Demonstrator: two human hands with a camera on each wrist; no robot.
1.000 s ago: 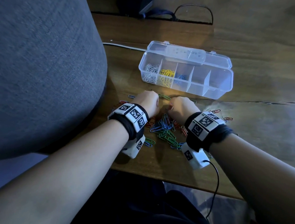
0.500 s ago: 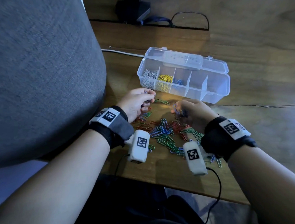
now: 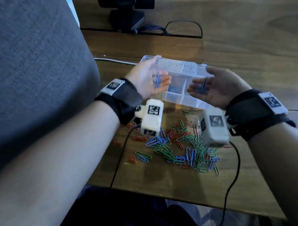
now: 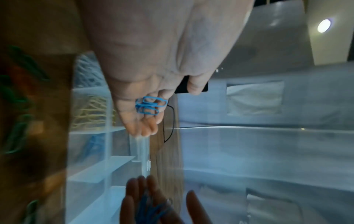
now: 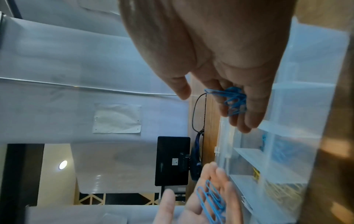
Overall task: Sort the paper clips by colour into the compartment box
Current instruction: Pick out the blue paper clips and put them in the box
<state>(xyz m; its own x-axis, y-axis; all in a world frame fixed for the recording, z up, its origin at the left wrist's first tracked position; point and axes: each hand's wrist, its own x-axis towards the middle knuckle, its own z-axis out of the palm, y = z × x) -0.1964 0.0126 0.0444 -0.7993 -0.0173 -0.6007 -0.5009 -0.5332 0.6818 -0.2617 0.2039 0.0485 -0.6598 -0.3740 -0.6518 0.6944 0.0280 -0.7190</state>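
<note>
Both hands hover palm-up over the clear compartment box (image 3: 182, 69). My left hand (image 3: 147, 80) is flat, and a few blue clips (image 3: 158, 80) lie on its fingers (image 4: 141, 125). My right hand (image 3: 214, 90) is also flat and carries a bunch of blue clips (image 3: 202, 87), seen on its fingers (image 5: 249, 118) in the right wrist view. Beneath the hands, one compartment holds blue clips (image 3: 173, 90). Neighbouring cells hold yellow clips (image 4: 91, 112) and white clips (image 4: 86, 71). A mixed pile of red, green and blue clips (image 3: 178, 145) lies on the wooden table (image 3: 165, 180) nearer to me.
A grey upholstered seat (image 3: 32, 75) fills the left side. A black monitor stand (image 3: 127, 14) and dark cables (image 3: 183, 28) sit behind the box, and a white cable (image 3: 115, 60) runs to its left. Thin black wrist-camera leads (image 3: 233, 174) hang over the table's front edge.
Both hands rose from the clip pile, moved over the box and turned palm-up. Their pinching fingers straightened, and blue clips now lie on them.
</note>
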